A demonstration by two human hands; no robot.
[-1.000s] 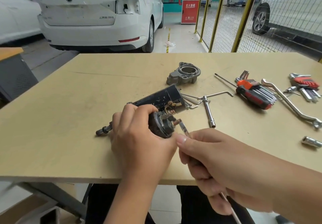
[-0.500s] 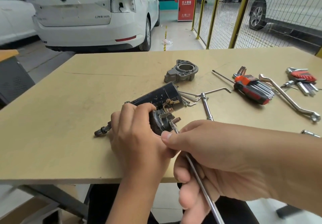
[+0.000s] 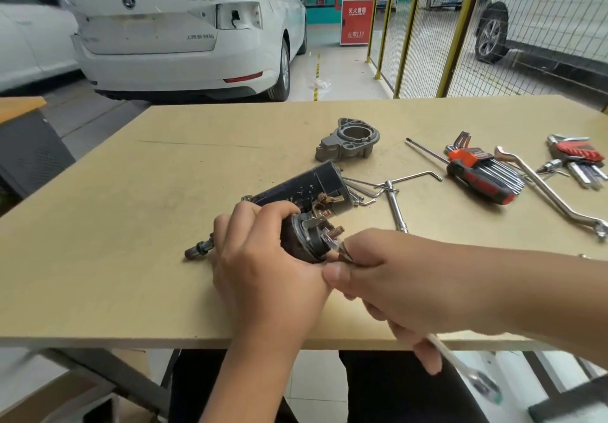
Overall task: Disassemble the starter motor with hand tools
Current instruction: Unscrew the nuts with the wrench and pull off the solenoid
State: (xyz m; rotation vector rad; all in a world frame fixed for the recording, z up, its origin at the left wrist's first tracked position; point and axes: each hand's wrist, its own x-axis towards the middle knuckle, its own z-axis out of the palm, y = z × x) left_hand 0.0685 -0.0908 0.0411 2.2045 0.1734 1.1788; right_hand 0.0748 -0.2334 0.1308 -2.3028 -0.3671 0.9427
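The black starter motor (image 3: 306,189) lies on the wooden table (image 3: 131,225), its shaft pointing left and its terminal end facing me. My left hand (image 3: 263,258) grips the round solenoid beside the motor body. My right hand (image 3: 394,277) holds a slim steel wrench (image 3: 454,363). The wrench's head sits at the copper threaded stud (image 3: 334,233) on the solenoid cap. Its handle runs down past the table's front edge. Copper brush parts show at the motor's open end.
A grey cast end housing (image 3: 348,141) stands behind the motor. To the right lie loose hex keys, a T-shaped socket wrench (image 3: 394,205), a red-and-black hex key set (image 3: 483,175), a bent ring spanner (image 3: 552,195) and a second red key set (image 3: 579,154). White cars and yellow fencing stand beyond.
My right hand has shifted closer along the wrench and brought its head onto the copper stud. The left hand keeps its hold on the solenoid.
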